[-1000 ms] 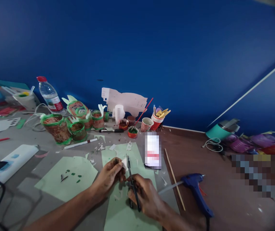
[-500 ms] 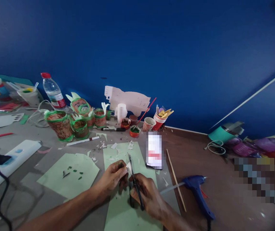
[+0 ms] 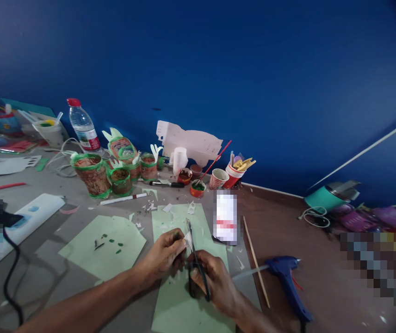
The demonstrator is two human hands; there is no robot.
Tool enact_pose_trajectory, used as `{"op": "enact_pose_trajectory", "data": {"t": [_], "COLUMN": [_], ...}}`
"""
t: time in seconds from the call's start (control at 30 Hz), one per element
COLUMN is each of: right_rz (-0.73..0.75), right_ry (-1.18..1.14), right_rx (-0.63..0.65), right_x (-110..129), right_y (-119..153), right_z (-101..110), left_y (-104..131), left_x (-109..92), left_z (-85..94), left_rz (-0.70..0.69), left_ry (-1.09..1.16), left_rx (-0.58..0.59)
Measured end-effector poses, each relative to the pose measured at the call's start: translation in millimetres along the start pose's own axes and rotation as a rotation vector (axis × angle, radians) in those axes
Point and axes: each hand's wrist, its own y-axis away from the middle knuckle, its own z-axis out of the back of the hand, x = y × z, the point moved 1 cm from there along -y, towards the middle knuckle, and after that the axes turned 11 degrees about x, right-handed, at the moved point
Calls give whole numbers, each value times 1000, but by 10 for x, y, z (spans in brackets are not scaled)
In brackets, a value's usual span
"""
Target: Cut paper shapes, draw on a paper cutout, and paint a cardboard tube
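Observation:
Near the middle of the table, my left hand point(image 3: 170, 249) pinches a small white piece of paper point(image 3: 188, 239) between thumb and fingers. A pair of black-handled scissors point(image 3: 203, 277) is in my right hand point(image 3: 215, 275), the blades pointing away from me and lying right beside the paper. Whether the blades are touching it I cannot tell. Below both hands lies a long pale green sheet point(image 3: 180, 310) with white scraps on it. Another green sheet point(image 3: 114, 259) to the left bears several small dark green bits.
A lit phone point(image 3: 225, 217) lies past my right hand, with a wooden stick point(image 3: 255, 259) and a blue glue gun point(image 3: 288, 277) farther right. Behind stand brown-and-green painted pots point(image 3: 92, 175), paint cups point(image 3: 197, 187), a bottle point(image 3: 83, 127). A power strip point(image 3: 38, 222) is at left.
The whole view has shifted slightly, so things sit a little farther right. Both hands keep their grip on the paper and scissors, and the scissor handles look slightly farther apart.

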Motion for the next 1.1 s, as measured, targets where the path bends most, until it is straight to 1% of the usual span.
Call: {"op": "enact_pose_trajectory", "data": {"t": [0.23,0.5,0.67,0.83,0.9,0.97,1.03,1.1], "right_rz": [-18,-9,-3,-36,-39,-19,28,80], "right_ry": [-56,19,95,188,129,11,-91,-140], "right_rx": [-5,-11,-16,-65,-91,-120,-163,-230], "right_x": [-5,-45,-26,-15,-7,12,44,71], "right_y": [-7,4,8,-5,-13,-17,-17,-15], "right_z": [-22,-4,32,61,69,85,110,141], "left_y": [-23,-3,-13,-20,-16,-11,-5,-1], "left_x": [23,-24,24,23,-1,-24,-36,-30], "left_z": [14,6,24,32,27,20,9,-5], "left_rz": [-28,-20,-6,-6,-11,-25,-16,7], "left_ry": [19,26,33,21,30,38,42,50], "left_rx": [-5,-16,-10,-15,-16,-15,-7,9]}}
